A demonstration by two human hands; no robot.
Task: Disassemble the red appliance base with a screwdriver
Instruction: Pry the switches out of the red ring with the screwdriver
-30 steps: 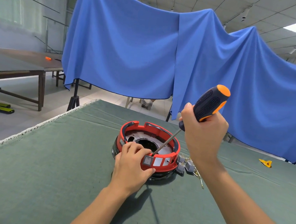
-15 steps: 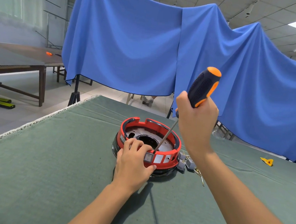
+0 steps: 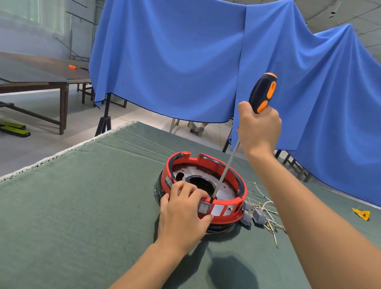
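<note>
Inside red base (image 3: 228, 171), screwdriver (image 3: 225, 168) tip.

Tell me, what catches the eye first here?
A red appliance base sits mid-table on a green cloth, steadied at its near rim by the left hand. The right hand holds a screwdriver nearly upright, its tip at that rim. Behind hangs a big blue sheet.

Red appliance base (image 3: 223, 168), black-and-orange screwdriver (image 3: 263, 93), green table cloth (image 3: 62, 213), blue drape (image 3: 170, 56).
</note>
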